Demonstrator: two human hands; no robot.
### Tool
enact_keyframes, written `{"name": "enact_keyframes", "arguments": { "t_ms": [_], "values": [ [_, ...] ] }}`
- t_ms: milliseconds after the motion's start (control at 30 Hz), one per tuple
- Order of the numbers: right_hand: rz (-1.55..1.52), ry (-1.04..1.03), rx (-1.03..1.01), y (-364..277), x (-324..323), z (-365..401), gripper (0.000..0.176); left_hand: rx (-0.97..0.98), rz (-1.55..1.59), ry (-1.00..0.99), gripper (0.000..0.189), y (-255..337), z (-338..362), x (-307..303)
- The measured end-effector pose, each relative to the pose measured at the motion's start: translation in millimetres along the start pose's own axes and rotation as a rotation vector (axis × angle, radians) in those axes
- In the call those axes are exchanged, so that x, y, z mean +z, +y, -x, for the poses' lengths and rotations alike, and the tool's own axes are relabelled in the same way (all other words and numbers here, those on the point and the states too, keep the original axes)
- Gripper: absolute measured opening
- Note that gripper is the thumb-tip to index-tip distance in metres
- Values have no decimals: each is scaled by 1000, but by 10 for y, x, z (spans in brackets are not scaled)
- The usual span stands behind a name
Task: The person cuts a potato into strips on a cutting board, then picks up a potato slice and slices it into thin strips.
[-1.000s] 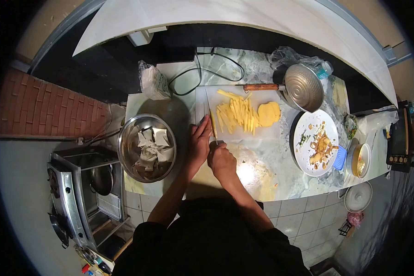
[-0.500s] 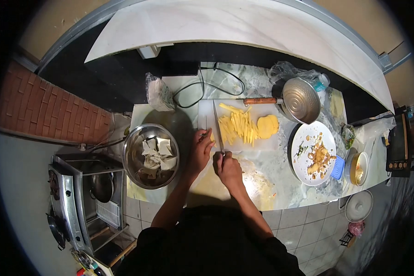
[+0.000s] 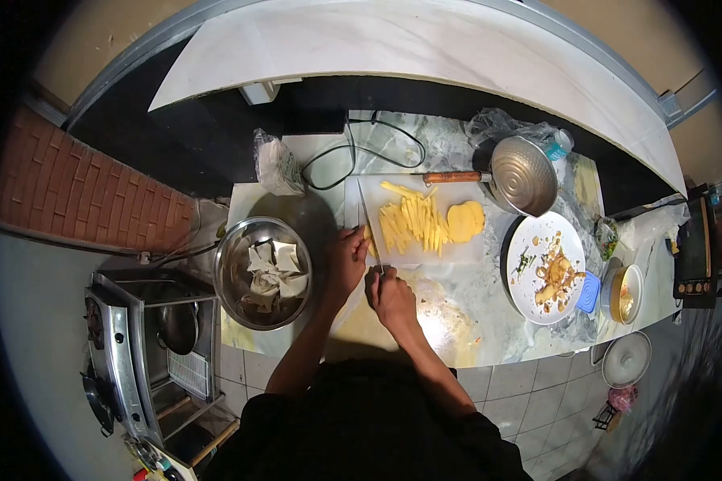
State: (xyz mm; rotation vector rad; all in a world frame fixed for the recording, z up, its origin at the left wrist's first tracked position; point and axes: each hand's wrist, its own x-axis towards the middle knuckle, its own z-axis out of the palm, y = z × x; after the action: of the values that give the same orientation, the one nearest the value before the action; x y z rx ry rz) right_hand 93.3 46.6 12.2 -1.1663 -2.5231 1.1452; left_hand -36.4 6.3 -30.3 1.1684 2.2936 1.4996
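Observation:
My right hand (image 3: 394, 299) is closed round the handle of a knife (image 3: 370, 214), its long blade pointing away from me over a white cutting board (image 3: 465, 254). Just left of the blade, my left hand (image 3: 345, 261) has its fingers bent and pinched on a piece of potato (image 3: 369, 240), which they mostly cover. Right of the blade lies a heap of cut potato sticks (image 3: 415, 222). Beyond it, at the board's right side, several round potato slices (image 3: 464, 222) overlap.
A steel bowl (image 3: 225, 298) with pale folded pieces stands left of my left hand. To the right are a saucepan (image 3: 524, 178) whose wooden handle reaches over the board's far edge, a white plate (image 3: 529, 301) of peelings and a blue lid (image 3: 589, 292). A black cable (image 3: 353, 152) lies behind.
The knife and my right hand have shifted a little left, and the blade leans more to the left. My left hand stays nearly in place on the potato piece.

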Motion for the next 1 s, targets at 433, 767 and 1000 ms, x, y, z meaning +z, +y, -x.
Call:
{"name": "enact_keyframes", "arguments": {
  "t_ms": [433,767,1000],
  "values": [
    [87,80,-89,109,105,11,29,-118,15,-62,24,43,-26,-18],
    [138,23,-19,46,108,-21,35,-43,56,-6,25,-96,7,58],
    [297,3,17,77,194,-62,31,-67,101,-38,23,-25,-23,22]
  ]
}}
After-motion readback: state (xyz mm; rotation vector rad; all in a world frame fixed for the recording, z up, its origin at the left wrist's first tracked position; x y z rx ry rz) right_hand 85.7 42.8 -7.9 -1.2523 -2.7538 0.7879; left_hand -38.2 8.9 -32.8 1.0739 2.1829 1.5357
